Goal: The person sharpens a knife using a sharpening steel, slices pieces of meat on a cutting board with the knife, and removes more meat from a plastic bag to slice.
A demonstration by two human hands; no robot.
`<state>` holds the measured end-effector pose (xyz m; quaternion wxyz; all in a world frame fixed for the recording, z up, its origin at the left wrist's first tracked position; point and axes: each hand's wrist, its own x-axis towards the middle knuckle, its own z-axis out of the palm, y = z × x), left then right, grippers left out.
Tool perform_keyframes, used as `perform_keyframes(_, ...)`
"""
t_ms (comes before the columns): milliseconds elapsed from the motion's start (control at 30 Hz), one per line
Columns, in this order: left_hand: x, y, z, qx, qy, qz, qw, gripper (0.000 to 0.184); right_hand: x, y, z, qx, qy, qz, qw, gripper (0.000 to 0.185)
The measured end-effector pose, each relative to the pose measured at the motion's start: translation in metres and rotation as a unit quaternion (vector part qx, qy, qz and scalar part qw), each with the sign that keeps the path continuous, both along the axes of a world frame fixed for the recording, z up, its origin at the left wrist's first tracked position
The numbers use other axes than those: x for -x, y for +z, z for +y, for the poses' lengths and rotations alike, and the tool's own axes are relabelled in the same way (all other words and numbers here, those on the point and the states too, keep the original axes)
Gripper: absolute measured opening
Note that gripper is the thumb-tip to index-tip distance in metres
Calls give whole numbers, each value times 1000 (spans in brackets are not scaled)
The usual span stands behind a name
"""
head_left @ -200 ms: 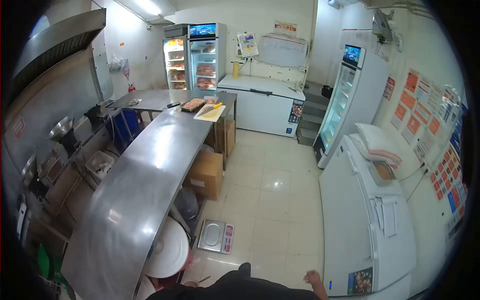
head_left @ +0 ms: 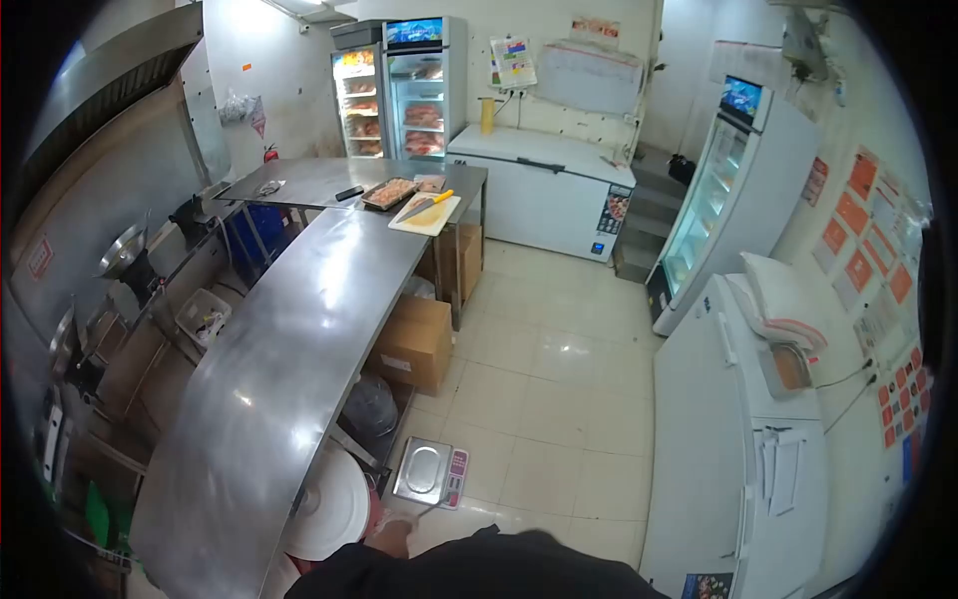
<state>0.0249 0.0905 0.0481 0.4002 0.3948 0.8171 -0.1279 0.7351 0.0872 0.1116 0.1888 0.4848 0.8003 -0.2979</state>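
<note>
At the bottom edge of the head view my left hand (head_left: 392, 537) is closed around a thin, dark, rod-like thing (head_left: 431, 507), too small to name, which points up and right. Just beyond its tip lies a kitchen scale (head_left: 429, 472) with a steel plate and a pink-edged key panel, on the tiled floor. Left of the hand is a large bucket with a white round lid (head_left: 334, 504), partly under the steel table. My right hand is out of the picture, and my dark clothing covers the bottom middle.
A long steel table (head_left: 269, 349) runs along the left. On its far end are a cutting board (head_left: 441, 215) with a yellow-handled knife (head_left: 429, 206) and a tray of raw meat (head_left: 390, 192). A cardboard box (head_left: 414, 344) stands beneath. Chest freezers (head_left: 699, 469) line the right and back.
My left hand has come further into view with the thin thing, rising toward the scale. My right hand has dropped out of view. The camera view has shifted slightly.
</note>
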Motion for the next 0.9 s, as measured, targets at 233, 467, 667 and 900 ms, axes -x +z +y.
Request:
perform_keyframes(233, -58, 169, 234, -96, -120, -23, 988, 42, 42, -35, 124, -2, -174, 109, 979, 29)
perform_keyframes(467, -70, 128, 366, -241, -11, -3, 970, 41, -8, 45, 406, -76, -81, -51, 992, 40)
perform_keyframes(667, -73, 194, 463, -340, 208, -20, 917, 38, 115, 28, 766, -143, 134, -168, 966, 23)
perform_keyframes(900, -24, 245, 619, -536, 325, -40, 778, 13, 362, 117, 960, -68, -102, 214, 969, 30)
